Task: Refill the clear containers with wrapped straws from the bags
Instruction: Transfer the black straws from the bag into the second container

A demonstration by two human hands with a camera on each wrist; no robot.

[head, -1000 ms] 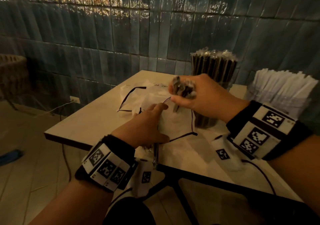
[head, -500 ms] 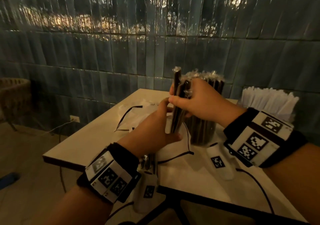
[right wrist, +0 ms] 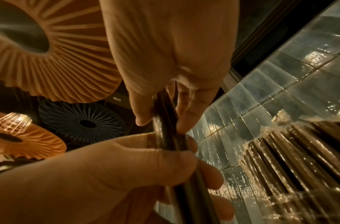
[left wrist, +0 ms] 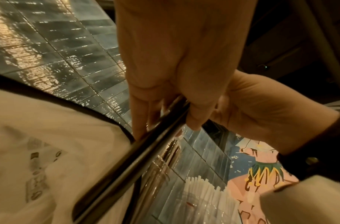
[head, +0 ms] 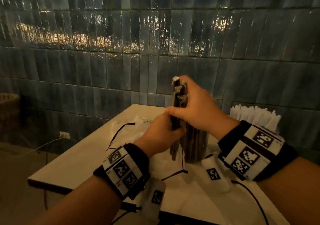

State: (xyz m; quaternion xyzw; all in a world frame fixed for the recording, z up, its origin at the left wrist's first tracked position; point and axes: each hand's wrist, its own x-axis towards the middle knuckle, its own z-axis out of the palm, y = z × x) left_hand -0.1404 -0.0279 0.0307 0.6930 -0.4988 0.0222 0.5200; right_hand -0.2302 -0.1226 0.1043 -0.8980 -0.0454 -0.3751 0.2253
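- Bundle of dark wrapped straws (head: 178,107) is held upright above the desk (head: 74,164), just in front of the clear container of dark straws (head: 194,145).
- The upper part of the bundle is gripped by the right hand (head: 194,107), thumb on the near side and fingers curled round the far side.
- The lower part is pinched by the left hand (head: 161,134), whose fingers (left wrist: 196,115) are wrapped over the straws in the left wrist view.
- The step is judged to be squaring the bundle before it is dropped in. It would be done well if the uneven upper ends were levelled, the bundle kept vertical, and the lower ends guided over the rim into a gap.
- The wrappers look slick, so a loose grip may let single straws slide out.
- The dark-straw container appears nearly full, with crinkled clear wrapper tips packed at its top in the right wrist view (right wrist: 292,151); room for more is judged to be tight.
- A second container (head: 254,119), to the right, is filled with white paper-wrapped straws standing upright.
- A flattened white bag (head: 138,129) lies on the desk behind the hands; its contents cannot be told.
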